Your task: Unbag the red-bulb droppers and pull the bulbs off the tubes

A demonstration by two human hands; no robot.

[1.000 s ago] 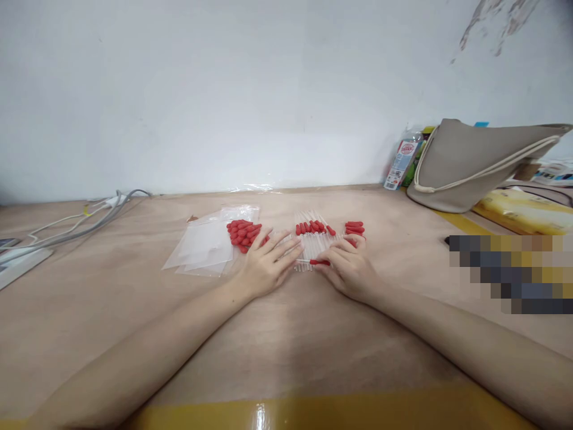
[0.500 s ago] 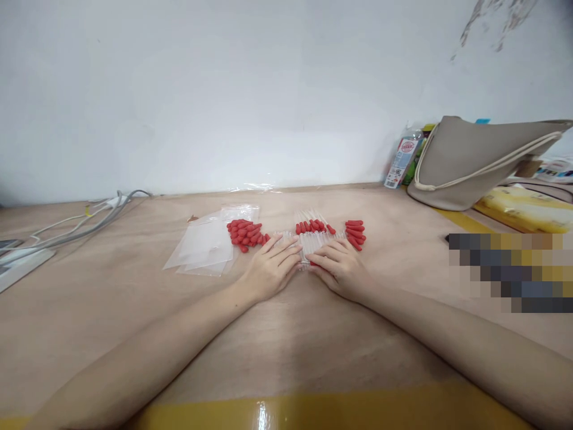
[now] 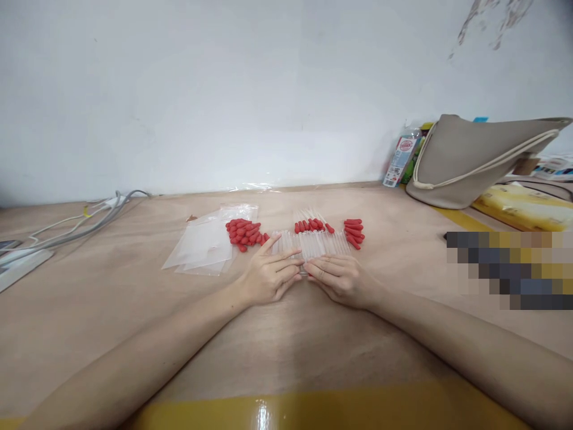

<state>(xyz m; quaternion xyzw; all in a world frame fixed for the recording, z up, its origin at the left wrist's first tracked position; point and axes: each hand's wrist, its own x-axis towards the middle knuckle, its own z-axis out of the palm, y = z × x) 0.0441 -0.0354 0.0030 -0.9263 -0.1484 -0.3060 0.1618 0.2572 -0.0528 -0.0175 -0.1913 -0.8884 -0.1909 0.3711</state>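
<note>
Clear thin tubes (image 3: 319, 243) lie side by side in a row on the table. My left hand (image 3: 267, 276) is at the row's near left end, its little finger spread and its other fingers closed toward the thumb. My right hand (image 3: 342, 278) pinches at the near right end, with a speck of red from a rubber bulb at its fingertips. Something clear shows between the two hands, mostly hidden. Beyond the row lie thin tubes with red rubber bulbs (image 3: 308, 226) on their near ends. Loose red bulbs (image 3: 244, 233) are heaped on the left, and more red bulbs (image 3: 353, 232) lie on the right.
Clear plastic bags (image 3: 197, 248) lie flat left of the bulb heap. Cables (image 3: 102, 222) run along the far left. On the right stand a bottle (image 3: 400, 158) and a grey drawstring bag (image 3: 474, 161), with a yellow package (image 3: 523, 206) beside it. A wall closes the back.
Both hands have drawn slightly nearer to me, uncovering more of the clear tubes. My left little finger has spread away. Less red shows at my right fingertips.
</note>
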